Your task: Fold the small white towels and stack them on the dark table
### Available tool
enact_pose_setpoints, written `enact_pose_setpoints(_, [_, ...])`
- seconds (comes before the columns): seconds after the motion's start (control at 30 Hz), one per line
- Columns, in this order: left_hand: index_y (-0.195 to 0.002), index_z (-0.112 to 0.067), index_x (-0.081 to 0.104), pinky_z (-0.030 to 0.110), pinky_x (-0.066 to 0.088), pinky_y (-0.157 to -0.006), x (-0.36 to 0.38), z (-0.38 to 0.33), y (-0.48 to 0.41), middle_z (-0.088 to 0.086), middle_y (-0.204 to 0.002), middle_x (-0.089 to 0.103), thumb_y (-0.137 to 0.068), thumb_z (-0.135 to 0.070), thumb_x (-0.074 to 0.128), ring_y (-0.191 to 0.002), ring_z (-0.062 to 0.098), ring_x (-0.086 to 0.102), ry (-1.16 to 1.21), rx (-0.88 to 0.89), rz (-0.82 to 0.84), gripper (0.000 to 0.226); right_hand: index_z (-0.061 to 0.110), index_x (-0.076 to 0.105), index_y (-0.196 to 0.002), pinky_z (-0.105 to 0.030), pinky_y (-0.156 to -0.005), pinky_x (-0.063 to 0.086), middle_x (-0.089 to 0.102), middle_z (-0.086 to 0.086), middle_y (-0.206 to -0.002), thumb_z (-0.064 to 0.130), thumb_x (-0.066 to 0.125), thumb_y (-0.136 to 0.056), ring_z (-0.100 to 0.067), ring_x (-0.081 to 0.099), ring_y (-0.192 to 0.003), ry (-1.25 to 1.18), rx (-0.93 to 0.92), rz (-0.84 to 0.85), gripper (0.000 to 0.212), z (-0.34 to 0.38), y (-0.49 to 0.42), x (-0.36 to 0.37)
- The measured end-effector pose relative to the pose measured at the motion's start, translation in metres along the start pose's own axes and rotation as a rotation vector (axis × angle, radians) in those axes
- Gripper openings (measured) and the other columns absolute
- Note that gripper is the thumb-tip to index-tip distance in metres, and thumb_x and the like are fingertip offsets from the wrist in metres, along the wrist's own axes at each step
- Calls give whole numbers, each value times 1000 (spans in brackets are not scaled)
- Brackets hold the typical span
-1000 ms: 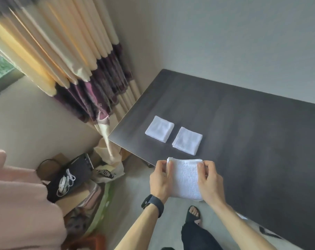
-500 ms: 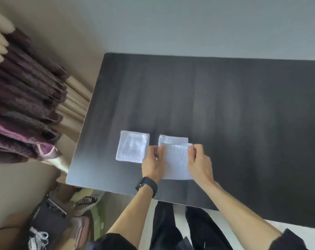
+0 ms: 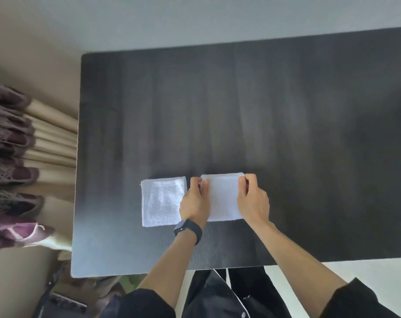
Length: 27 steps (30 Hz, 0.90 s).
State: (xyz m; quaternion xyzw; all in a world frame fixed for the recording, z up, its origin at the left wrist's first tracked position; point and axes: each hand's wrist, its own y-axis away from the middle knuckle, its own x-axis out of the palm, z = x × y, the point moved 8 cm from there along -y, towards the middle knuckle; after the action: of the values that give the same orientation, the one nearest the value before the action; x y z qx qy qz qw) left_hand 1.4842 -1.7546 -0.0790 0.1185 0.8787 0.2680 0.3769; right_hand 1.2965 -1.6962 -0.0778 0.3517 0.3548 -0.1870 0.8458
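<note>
The top towel (image 3: 222,198) they carried in a sec ago now sits on the lower towel (image 3: 229,174) on the dark table (image 3: 218,111), left hand (image 3: 193,203) and right hand (image 3: 252,200) still pinching its sides, so I'd say the stack's started, with the lone towel (image 3: 162,200) just beside it.

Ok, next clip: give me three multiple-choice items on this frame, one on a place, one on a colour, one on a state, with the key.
1. Where does the lone towel lie, against the held towel?
A. to its left
B. to its right
C. on top of it

2. What colour is the watch?
A. white
B. black
C. red

3. What do the left hand and right hand do?
A. hang idle
B. clasp each other
C. grip the held towel's sides

Key: 1 A, it lies on the table on the watch-wrist side. 2 B, the band on the left wrist is black. 3 C, fingers of both curl round the towel's edges.
</note>
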Motion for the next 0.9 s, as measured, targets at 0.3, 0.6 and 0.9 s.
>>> enact_pose_setpoints(0.3, [-103,-26,40,40,52,-67,-5,-13,0,-2,-85,62,-101,-49,30,-73,29,61,-106,-20,-25,25,29,48,-119,-39,-75,51,63,9,-87,49,34,-101,-20,58,-83,17,-23,-53,30,4,-1,-12])
enact_pose_setpoints(0.6, [-143,-18,45,47,51,-91,-9,-35,19,7,-144,46,-92,-40,56,-125,30,52,-530,538,-233,57,17,57,-125,-35,-101,45,52,2,-136,35,47,-99,-17,46,-123,31,-309,-229,33,3,22,-29])
enact_pose_setpoints(0.9, [-158,-21,18,53,11,-120,25,-23,-4,-1,-163,21,-100,-56,28,-151,20,16,-751,624,-46,68,14,7,-158,-46,-123,14,-1,1,-166,37,16,-105,-14,-3,-153,403,-483,-27,58,5,3,27])
